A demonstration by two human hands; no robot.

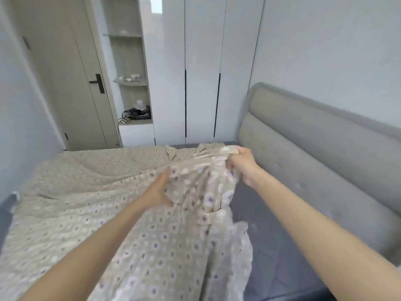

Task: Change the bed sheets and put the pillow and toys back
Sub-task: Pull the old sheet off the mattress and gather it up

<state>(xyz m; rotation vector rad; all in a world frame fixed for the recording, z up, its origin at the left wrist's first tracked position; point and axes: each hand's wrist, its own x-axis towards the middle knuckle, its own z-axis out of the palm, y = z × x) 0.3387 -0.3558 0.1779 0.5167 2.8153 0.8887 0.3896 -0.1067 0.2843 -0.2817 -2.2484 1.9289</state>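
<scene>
Beige cotton with small purple-and-white flowers, the sheet (121, 246) lies half spread over the bed, and I have both hands on its raised fold. My right hand (240, 166) is clenched round a bunched edge of the cloth, lifted off the bed. My left hand (159, 190) sits just to the left of it and nearer me, fingers straight and together, palm against the sloping fabric, gripping nothing.

From the right hand the sheet's long fall runs back toward my body, and its flat part spreads beyond and to the left of the left hand. Below and to the right of the right hand the dark grey-blue mattress (267, 246) shows bare. So I judge the next move carries the gripped edge rightward, toward the grey padded headboard (314, 148) close on that side. The right hand is the nearer one for that pull; the left would have to let the cloth slide. The only hindrance I can make out is the sheet's own gathered folds under the fist.

Past both hands stand white wardrobe doors (201, 72), a shelf niche (130, 83) with small clutter, and a closed door (65, 83) further left. I see no pillow and no toys.
</scene>
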